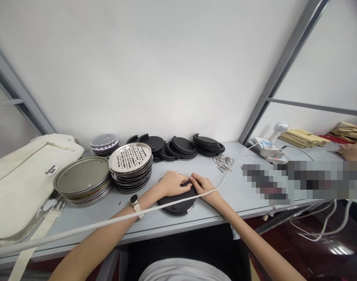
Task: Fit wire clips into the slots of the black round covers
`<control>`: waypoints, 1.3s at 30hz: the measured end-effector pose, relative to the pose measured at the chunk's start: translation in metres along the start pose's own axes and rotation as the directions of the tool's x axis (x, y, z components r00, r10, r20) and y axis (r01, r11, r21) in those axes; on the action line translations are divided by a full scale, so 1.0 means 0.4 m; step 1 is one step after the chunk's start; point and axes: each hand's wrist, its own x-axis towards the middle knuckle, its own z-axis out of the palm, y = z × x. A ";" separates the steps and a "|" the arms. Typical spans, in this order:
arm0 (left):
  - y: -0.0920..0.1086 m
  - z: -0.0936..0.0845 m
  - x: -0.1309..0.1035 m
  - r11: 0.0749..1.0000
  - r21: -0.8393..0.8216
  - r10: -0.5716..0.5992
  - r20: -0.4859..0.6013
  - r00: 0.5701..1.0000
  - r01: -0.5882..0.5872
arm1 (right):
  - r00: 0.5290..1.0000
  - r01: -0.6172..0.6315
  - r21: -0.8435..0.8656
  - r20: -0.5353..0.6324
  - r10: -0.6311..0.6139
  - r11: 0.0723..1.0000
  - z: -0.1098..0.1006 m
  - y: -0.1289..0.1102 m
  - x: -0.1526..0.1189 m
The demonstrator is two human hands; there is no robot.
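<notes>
Starting at my left, I see a stack of grey-green round plates (82, 175) and a pile of patterned discs (130, 158) on the desk (155, 225); how many are finished, I can't tell. My left hand (173, 183) lies over a black round piece (174, 210) flat near the front edge; whether it pinches or only presses is hidden. My right hand (204, 188) seems narrowed on a small shiny bit (189, 179) at its far rim, so I judge this piece unfinished. Behind, more black pieces (182, 144) and loose metal hooks (222, 162) lie untouched.
</notes>
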 end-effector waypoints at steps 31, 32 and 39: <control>-0.008 0.000 0.007 0.998 -0.057 0.021 0.001 1.000 -0.021 | 0.973 -0.035 -0.008 0.227 0.036 0.999 -0.035 -0.001 0.035; -0.008 0.000 0.008 0.998 -0.058 0.024 -0.003 1.000 -0.024 | 0.972 -0.034 -0.007 0.234 0.035 0.999 -0.037 -0.001 0.036; -0.005 -0.003 0.012 0.999 -0.046 0.021 0.023 0.999 -0.020 | 0.975 -0.013 -0.012 0.221 0.016 1.000 -0.037 0.002 0.033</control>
